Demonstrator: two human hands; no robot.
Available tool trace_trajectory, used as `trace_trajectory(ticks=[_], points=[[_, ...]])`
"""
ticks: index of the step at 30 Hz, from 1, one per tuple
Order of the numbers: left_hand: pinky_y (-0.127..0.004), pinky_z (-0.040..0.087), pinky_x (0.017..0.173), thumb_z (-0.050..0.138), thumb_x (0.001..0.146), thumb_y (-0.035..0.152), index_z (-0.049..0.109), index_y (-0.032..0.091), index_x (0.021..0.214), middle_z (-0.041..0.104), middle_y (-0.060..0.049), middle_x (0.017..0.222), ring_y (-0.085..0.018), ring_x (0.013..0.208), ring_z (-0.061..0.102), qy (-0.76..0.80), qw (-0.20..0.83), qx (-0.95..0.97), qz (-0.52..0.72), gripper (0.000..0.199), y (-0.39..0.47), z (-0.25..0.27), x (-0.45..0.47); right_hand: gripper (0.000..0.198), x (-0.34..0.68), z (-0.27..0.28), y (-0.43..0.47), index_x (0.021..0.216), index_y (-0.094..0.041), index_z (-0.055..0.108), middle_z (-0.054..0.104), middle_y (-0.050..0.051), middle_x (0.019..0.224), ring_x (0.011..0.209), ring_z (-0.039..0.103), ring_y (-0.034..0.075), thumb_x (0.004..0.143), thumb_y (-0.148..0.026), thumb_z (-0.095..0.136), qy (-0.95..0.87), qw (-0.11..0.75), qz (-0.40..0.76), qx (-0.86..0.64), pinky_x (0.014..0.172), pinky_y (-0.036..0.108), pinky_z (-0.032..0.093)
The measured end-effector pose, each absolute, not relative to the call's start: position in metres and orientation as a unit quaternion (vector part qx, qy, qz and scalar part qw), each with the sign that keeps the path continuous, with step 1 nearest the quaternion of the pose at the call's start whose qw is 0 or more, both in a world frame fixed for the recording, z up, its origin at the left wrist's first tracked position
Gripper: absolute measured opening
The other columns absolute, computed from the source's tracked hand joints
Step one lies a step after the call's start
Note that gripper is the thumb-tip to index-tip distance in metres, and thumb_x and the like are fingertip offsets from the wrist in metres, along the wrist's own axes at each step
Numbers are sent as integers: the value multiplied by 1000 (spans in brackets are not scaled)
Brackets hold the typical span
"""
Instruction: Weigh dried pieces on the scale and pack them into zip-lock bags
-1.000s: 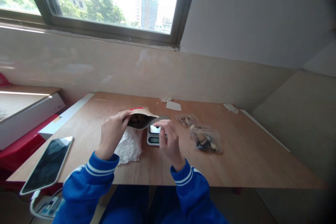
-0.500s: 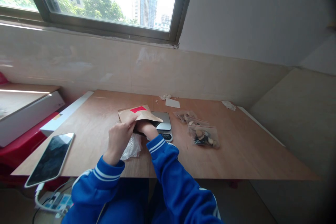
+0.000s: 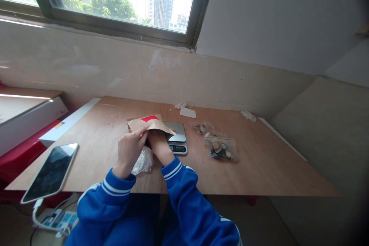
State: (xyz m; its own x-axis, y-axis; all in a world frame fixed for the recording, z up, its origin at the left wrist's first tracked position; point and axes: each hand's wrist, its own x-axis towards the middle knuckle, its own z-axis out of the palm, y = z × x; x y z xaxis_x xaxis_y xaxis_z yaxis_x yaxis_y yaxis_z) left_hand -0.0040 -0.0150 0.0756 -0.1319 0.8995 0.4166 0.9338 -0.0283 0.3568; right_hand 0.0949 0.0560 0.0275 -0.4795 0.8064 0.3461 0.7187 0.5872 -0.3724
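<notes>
A brown paper bag [image 3: 137,124] with a red label is held up over the table, its mouth facing me. My left hand [image 3: 129,152] pinches the rim of the bag. Inside the opening is my right hand [image 3: 158,144]; its fingers are hidden by the paper. Just behind and right of the bag sits a kitchen scale [image 3: 179,132] with a metal plate, partly covered by the bag. Under my hands lies a crumpled clear plastic bag [image 3: 143,161]. Several zip bags of dried pieces, the nearest zip bag [image 3: 221,149] among them, lie right of the scale.
A smartphone [image 3: 51,172] on a white cable lies at the table's left front edge. Toward the back are a white card [image 3: 188,112] and crumpled tissue [image 3: 248,116]. A power strip [image 3: 62,220] is below the left edge.
My right hand has shifted a little left and deeper under the bag's upper flap. More of the scale's display now shows. The view has moved slightly.
</notes>
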Motion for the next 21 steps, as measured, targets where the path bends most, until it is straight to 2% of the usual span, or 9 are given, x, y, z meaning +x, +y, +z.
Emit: trace_trajectory(ticks=[4,8,12,14,17,21], points=[[-29,41,58,49,90,39,67,33,121,75,-8,80,-27,71,68,-700,11,-660,-272,35,-15,80,-3,34,113,50,31,118,-9,61,66,19,117,109,61,30,91,-5,42,-855,222,55,-465,102,45,43],[-30,42,59,48,91,39,66,33,121,75,-9,81,-28,72,69,-699,7,-666,-261,36,-15,83,-2,37,134,66,13,124,-15,58,63,15,124,113,60,28,90,-7,46,-871,228,24,-434,98,40,45],[-30,42,59,49,91,39,67,33,120,75,-9,83,-28,73,69,-700,10,-668,-253,35,-13,85,-2,26,153,71,0,114,-15,61,67,15,110,101,63,29,90,-12,53,-855,239,53,-457,87,40,50],[-30,42,59,49,91,39,67,33,120,75,-9,83,-28,74,70,-702,15,-668,-247,35,-12,86,-2,20,163,71,-7,109,-16,61,68,12,104,99,63,26,90,-15,54,-842,287,85,-448,86,38,50],[-29,43,60,49,92,40,66,33,121,76,-8,85,-27,76,70,-703,20,-671,-235,35,-9,88,-3,16,180,64,-17,106,-20,59,67,7,100,97,63,21,90,-22,56,-793,418,148,-418,85,34,50],[-28,42,61,48,92,39,67,32,121,76,-8,87,-26,79,70,-712,27,-664,-226,35,-2,92,-7,22,207,38,-11,106,-21,55,67,7,101,95,64,20,90,-36,57,-651,585,177,-450,85,33,51]])
